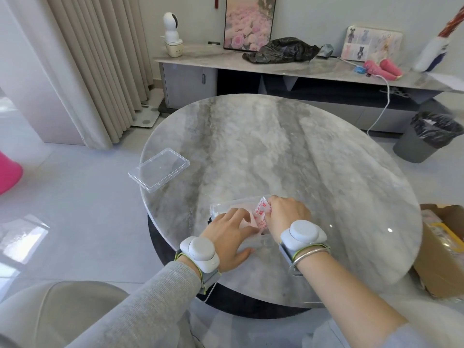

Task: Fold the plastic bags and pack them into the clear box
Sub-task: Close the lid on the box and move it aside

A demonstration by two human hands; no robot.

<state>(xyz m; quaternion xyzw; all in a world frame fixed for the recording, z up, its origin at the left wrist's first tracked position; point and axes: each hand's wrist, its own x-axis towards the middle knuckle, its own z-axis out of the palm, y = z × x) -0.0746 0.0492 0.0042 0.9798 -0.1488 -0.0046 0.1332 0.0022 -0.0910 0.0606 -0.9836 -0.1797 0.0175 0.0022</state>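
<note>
A clear box (221,206) stands near the front of the round marble table (276,151), mostly covered by my hands. In it lies a folded plastic bag (261,213), white with red print, beside a pale pink one. My right hand (288,213) curls over the printed bag and grips its right edge inside the box. Fingers spread, my left hand (232,233) presses down on the pink plastic at the box's left part. The box's clear lid (158,169) lies apart at the table's left edge, partly overhanging it.
Behind the table runs a low cabinet (313,69) with a crumpled black bag (281,50), a picture frame and pink objects. A grey bin (424,136) stands at the right, a cardboard box (442,249) at the near right. A grey chair (62,305) is at the lower left.
</note>
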